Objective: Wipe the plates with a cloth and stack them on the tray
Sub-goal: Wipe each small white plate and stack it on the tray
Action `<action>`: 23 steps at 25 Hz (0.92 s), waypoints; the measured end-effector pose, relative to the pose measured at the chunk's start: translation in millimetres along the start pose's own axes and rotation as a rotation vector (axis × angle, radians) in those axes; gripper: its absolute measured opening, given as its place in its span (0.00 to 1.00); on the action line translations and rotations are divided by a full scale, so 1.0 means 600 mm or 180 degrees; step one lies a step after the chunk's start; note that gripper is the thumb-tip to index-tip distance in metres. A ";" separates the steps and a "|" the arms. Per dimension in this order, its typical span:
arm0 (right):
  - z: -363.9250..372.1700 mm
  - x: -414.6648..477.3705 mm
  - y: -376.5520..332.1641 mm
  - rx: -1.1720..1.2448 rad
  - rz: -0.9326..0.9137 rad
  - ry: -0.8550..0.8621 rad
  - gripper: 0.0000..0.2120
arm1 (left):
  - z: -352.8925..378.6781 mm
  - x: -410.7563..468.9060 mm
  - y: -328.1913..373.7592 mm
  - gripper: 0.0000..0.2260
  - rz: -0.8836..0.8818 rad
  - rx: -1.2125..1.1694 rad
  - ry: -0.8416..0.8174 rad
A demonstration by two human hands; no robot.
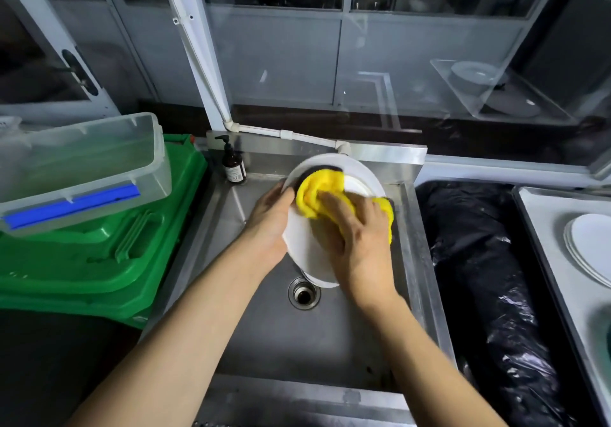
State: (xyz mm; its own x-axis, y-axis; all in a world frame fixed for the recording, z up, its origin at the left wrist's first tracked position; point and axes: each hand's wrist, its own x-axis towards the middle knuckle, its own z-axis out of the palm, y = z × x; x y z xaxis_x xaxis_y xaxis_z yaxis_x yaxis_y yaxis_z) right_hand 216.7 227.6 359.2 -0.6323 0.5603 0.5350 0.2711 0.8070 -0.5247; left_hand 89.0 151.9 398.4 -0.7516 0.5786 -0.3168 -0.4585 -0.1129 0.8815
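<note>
Over the steel sink I hold a white plate [299,244], tilted toward me. My left hand [269,220] grips its left rim, thumb on the face and fingers behind. My right hand [355,234] presses a bunched yellow cloth [319,191] against the plate's face; the cloth spills out past my fingers at the right. At the far right, a stack of white plates [591,248] lies on a grey tray [545,224], partly cut off by the frame edge.
The sink basin [264,344] has a round drain [304,294] just below the plate. A brown pump bottle [233,165] stands at its back left corner. A green bin [99,254] with a clear lidded box [82,165] is left; a black bag [482,261] lies right.
</note>
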 end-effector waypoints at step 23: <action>0.001 0.065 -0.010 -0.0349 0.0358 0.0185 0.22 | -0.015 -0.014 -0.002 0.12 -0.0112 0.0221 -0.0617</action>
State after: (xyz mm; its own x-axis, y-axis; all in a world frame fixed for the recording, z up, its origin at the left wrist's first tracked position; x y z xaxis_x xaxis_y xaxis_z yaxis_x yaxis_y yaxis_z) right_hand 190.2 244.4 382.8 -0.5514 0.6554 0.5161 0.4173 0.7524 -0.5096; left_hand 91.5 139.8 397.0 -0.6273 0.7266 -0.2805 -0.4440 -0.0377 0.8952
